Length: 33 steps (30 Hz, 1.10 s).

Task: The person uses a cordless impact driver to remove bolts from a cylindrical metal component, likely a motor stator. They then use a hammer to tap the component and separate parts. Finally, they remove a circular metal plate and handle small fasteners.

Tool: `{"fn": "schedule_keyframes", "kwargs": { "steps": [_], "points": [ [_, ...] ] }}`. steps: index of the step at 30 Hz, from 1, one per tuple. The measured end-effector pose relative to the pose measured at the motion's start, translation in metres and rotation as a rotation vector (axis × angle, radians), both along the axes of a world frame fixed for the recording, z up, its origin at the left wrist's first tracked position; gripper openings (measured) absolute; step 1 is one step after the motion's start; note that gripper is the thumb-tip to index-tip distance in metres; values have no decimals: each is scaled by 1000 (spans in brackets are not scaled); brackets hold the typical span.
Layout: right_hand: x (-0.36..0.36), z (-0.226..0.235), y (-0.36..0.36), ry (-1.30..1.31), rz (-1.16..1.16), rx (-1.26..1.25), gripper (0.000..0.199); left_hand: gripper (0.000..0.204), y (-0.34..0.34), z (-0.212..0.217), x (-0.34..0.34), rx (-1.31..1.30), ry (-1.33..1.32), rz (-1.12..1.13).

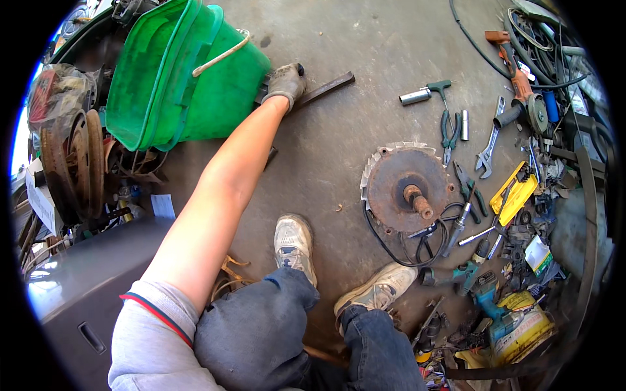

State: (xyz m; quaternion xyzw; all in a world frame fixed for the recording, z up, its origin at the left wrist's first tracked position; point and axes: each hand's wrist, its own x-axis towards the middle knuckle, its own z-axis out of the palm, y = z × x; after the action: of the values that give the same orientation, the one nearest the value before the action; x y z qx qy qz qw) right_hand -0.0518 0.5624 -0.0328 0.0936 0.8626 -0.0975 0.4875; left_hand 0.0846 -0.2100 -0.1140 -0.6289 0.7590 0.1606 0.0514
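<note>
Just above centre frame, the gloved left hand (285, 83) is closed over the near end of a dark metal bar (324, 88) lying flat on the concrete floor (365, 52), right beside the tipped green bucket (189, 72). This looks like the pick-up step; lifting calls for a firm grip, since the bar's long end may swing. The right hand is out of view.

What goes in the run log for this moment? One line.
left hand: gloved, gripping dark metal bar | beside green bucket | right hand: unseen
</note>
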Motion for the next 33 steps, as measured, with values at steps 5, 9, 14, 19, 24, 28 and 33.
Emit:
{"fn": "schedule_keyframes", "kwargs": {
  "steps": [5, 9, 14, 19, 24, 28, 33],
  "points": [
    [-11, 3, 8, -5, 52, -140, 28, 35, 1, 2, 0, 51, -5, 27],
    [-27, 38, -48, 32, 84, -275, 29, 35, 4, 25, 9, 159, -6, -31],
    [-58, 110, -175, 139, 28, -490, 32, 26, 69, 74, 27, 420, 973, 238],
    [-57, 134, -283, 79, 185, -984, 48, 24, 214, 152, 43, 1455, 1644, 470],
    [-24, 154, -387, 184, 714, -1189, 56, 26, 283, 159, 32, 1658, 1777, 588],
    [-10, 148, -383, 277, 867, -1066, 43, 25, 292, 169, 25, 1613, 1690, 489],
    [-11, 139, -367, 310, 1029, -999, 36, 28, 304, 140, 35, 1510, 1493, 319]
  ]
}}
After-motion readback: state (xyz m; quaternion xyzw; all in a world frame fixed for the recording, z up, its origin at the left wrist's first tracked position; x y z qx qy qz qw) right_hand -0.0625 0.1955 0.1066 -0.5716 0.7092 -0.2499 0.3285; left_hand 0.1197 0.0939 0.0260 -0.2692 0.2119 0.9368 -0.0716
